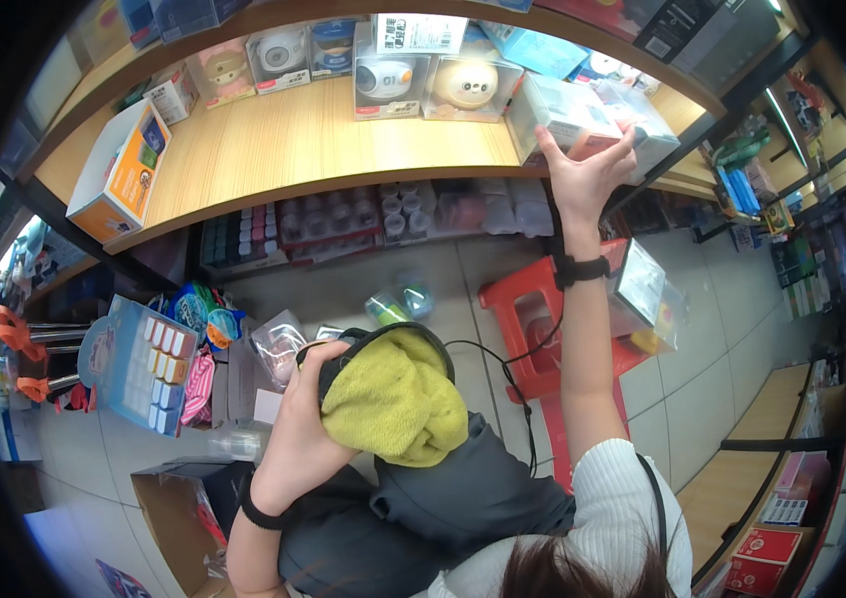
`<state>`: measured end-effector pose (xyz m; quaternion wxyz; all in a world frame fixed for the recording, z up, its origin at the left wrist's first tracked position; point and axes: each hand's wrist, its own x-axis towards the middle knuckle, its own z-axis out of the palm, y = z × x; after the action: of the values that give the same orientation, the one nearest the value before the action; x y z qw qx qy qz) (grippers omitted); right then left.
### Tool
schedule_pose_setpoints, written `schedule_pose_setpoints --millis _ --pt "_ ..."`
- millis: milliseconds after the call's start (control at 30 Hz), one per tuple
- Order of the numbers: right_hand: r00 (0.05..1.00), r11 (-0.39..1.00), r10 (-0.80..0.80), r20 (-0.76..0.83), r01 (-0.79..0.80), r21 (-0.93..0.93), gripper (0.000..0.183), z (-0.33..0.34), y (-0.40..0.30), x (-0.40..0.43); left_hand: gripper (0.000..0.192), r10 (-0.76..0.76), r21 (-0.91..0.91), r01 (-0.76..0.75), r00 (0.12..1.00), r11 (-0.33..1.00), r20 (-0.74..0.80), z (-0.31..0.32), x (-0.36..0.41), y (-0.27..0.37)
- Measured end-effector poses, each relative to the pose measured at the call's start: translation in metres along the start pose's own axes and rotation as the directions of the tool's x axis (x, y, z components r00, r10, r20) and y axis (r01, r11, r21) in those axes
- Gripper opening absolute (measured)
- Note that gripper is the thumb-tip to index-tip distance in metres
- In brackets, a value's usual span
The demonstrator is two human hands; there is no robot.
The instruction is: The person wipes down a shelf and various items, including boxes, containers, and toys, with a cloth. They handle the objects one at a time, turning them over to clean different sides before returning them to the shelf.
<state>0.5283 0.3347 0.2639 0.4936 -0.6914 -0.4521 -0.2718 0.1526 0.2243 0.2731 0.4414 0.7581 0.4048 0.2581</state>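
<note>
My left hand (pixel 310 426) holds a bunched yellow-green cloth (pixel 400 396) with a dark edge, above my lap. My right hand (pixel 591 168) reaches up to the shelf, thumb and fingers spread across the near side of a clear plastic box (pixel 565 112) at the shelf's right part. Another clear box (pixel 643 127) stands beside it, close to my fingertips. Left of these, a boxed round cream figure (pixel 471 86) and a boxed white figure (pixel 389 82) stand on the wooden shelf (pixel 266 157).
An orange and white carton (pixel 124 176) stands at the shelf's left end. Below, a red plastic stool (pixel 524 329) holds clear boxes, with a black cable (pixel 497 355) nearby. Packages lie on the tiled floor. A blue display tray (pixel 146 366) is at left, an open cardboard box (pixel 168 508) lower left.
</note>
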Motion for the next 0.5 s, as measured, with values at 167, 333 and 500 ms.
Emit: schedule_pose_setpoints --millis 167,333,500 --pt "0.999 0.993 -0.012 -0.038 0.007 -0.119 0.124 0.02 0.005 0.001 0.063 -0.034 -0.054 0.036 0.999 0.998 0.026 0.0 0.001 0.0" --pt "0.997 0.999 -0.037 -0.072 0.037 0.007 0.123 0.03 0.003 -0.006 0.063 -0.022 -0.129 0.023 1.0 0.991 0.006 0.002 0.003 0.001" --pt "0.999 0.987 0.042 0.032 -0.047 0.152 0.116 0.01 0.001 -0.011 0.067 -0.064 -0.083 0.062 0.998 0.995 -0.025 0.005 0.004 -0.004"
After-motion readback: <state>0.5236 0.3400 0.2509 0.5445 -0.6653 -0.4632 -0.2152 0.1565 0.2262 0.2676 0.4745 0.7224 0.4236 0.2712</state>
